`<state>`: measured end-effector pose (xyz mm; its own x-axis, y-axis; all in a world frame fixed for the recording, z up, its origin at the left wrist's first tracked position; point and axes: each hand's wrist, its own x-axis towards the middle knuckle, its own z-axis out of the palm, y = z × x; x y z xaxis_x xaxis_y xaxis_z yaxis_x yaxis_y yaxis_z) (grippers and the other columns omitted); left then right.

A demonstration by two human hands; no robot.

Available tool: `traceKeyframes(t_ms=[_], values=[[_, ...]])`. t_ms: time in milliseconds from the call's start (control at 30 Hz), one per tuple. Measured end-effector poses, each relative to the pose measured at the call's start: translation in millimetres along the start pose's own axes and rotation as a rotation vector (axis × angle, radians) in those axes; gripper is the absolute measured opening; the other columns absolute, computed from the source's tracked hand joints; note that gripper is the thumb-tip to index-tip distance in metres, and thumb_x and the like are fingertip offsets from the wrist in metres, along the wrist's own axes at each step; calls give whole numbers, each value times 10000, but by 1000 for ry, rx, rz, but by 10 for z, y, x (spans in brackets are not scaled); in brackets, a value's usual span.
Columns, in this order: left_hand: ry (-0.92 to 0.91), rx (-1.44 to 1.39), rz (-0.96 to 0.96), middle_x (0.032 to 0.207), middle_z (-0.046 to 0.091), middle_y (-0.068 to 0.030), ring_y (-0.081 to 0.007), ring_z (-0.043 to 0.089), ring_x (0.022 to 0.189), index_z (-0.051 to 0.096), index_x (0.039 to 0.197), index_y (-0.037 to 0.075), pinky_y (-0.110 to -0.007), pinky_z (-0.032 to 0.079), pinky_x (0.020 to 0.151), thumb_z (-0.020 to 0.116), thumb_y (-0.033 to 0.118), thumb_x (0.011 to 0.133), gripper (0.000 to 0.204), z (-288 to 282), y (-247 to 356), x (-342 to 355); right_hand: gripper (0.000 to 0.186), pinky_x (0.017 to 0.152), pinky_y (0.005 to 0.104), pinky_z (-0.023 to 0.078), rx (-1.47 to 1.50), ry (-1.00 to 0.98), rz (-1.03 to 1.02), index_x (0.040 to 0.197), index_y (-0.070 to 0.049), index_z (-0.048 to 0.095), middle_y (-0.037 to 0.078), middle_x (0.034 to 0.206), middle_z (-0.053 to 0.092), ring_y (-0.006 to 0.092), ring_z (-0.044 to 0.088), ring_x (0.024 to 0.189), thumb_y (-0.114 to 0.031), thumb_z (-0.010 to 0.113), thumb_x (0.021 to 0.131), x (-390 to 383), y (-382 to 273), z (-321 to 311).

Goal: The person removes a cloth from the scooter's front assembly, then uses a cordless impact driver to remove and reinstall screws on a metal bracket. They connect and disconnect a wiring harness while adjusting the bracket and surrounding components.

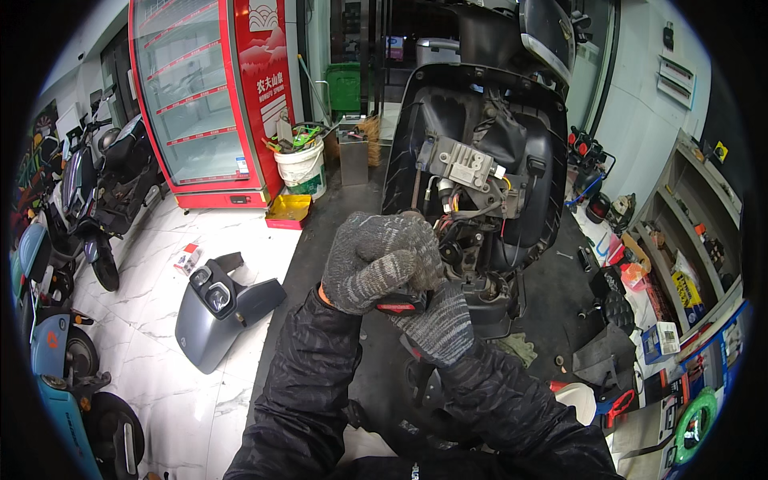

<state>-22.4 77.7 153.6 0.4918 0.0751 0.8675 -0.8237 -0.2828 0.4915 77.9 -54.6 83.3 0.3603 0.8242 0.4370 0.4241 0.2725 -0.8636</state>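
Head view, and from where I stand both gloved hands come together in front of the person's body. The left hand (370, 268), in a mottled grey knit glove, has its fingers curled tightly around a dark object with a red patch (398, 307), whose end pokes out beneath them. The right hand (438, 330), gloved the same way, presses up close against it from the other side; its fingers are mostly hidden, so I can't tell how firmly it grips. The dark object sits between the two palms, and most of it is covered.

Just beyond the hands stands a stripped black scooter (552, 180), its wiring (450, 202) exposed around a finned metal unit (470, 168). Below it spreads a dark floor mat (316, 228), with a pale glove (518, 349) lying to the right.

To the left, a blue-grey body panel (204, 320) rests on the white tiles (148, 352). Farther out, a red display fridge (262, 160) rises beside a white bucket (294, 171) of tools, with a yellow-and-red tray (288, 210) at their foot. More scooters (100, 188) line the left edge; on the far right are grey shelves (710, 174) and a green coil (694, 428).
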Motion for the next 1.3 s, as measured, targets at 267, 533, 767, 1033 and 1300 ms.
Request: traceKeyframes(t_ms=[267,533,767,1033,1300], values=[[33,-70,-41,776,721,-141,-270,682,764,717,806,-44,-423,550,784,711,323,973,403,-55,-17,-26,639,951,409,606,-135,27,-7,1367,12,619,189,1211,750,323,741,1122,-302,882,877,-18,-9,57],[-5,23,18,792,728,-138,-258,681,770,732,845,-42,-417,551,769,715,309,974,374,-83,-69,-30,641,975,417,595,-290,44,6,1373,-3,618,185,1212,743,343,729,1130,-331,874,885,-1,111,66],[7,-105,-80,849,743,-155,-244,693,791,740,941,-66,-416,562,770,722,200,969,268,-75,-62,-68,640,1004,439,578,-247,62,-78,1363,-10,637,199,1278,718,362,700,1187,-433,826,920,-20,145,90],[-26,-66,-35,818,740,-152,-258,692,765,731,891,-64,-424,565,766,719,178,956,251,-108,-90,-53,622,944,449,599,-364,83,-87,1339,-25,657,199,1249,728,373,723,1127,-449,829,918,-7,146,102],[26,-3,-54,826,749,-144,-272,696,768,740,860,-50,-424,567,764,717,149,947,218,-98,-80,-66,741,1032,455,577,-271,42,10,1421,-23,597,217,1351,675,377,688,1222,-419,883,864,-15,236,95]])
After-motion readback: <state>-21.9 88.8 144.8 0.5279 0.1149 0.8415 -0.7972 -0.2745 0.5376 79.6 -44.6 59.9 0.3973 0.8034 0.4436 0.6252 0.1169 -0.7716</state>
